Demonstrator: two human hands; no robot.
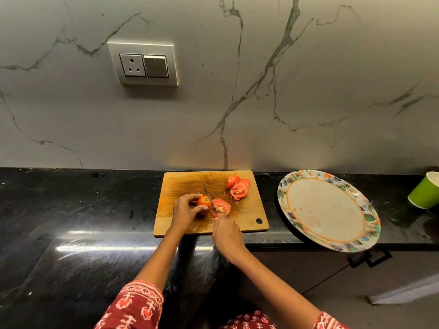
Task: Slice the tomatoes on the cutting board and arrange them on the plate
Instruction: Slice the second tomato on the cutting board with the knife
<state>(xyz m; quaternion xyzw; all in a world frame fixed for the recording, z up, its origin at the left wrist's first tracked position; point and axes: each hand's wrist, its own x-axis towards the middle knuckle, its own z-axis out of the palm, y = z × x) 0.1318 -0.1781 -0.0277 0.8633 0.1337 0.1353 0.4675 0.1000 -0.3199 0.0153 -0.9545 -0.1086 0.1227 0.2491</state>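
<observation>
On the wooden cutting board (185, 210), the left hand (184, 210) curls round the uncut part of a tomato (203, 202); the right hand (226, 233) grips the knife (209, 195), blade at the cut face. Cut slices (238, 187) lie at the board's far right. Tomato judged soft, wet, slippery: hold by the skin, fingertips clear. Board nears the counter edge (273, 245); the plate (285, 186) overhangs it, right, with room between.
</observation>
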